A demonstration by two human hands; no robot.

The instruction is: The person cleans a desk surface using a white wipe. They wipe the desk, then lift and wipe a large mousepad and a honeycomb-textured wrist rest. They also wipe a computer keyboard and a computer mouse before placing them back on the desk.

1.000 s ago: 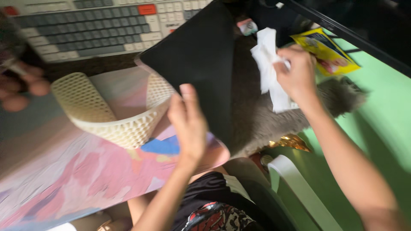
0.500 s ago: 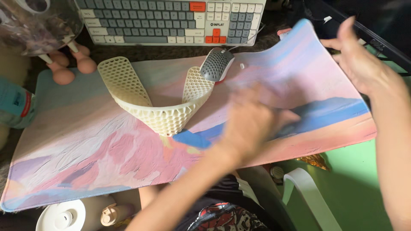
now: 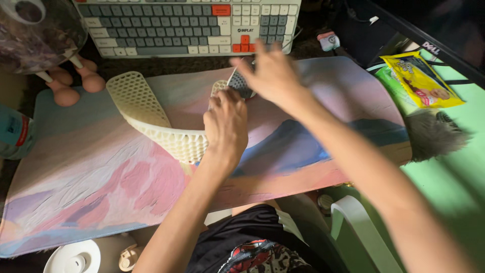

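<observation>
My left hand (image 3: 225,126) curls its fingers around the right end of a cream lattice wrist rest (image 3: 141,108), which stands bent in a U on the pastel painted desk mat (image 3: 101,172). A little farther back, my right hand (image 3: 270,71) is blurred, with its fingers spread over a grey perforated mouse (image 3: 236,83). Only the mouse's left edge shows under the hand. The mat lies flat on the desk.
A grey and white keyboard (image 3: 187,25) lies behind the mat. A clear globe on pink feet (image 3: 35,35) and a bottle (image 3: 12,134) stand at the left. Yellow and green packets (image 3: 422,81) and a grey furry thing (image 3: 434,134) lie right. A white armrest (image 3: 358,227) is below.
The mat's right side, lifted a second ago, now lies flat. My right hand let go of a white wipe, then of the mat, and moved onto the mouse. My left hand moved to the wrist rest.
</observation>
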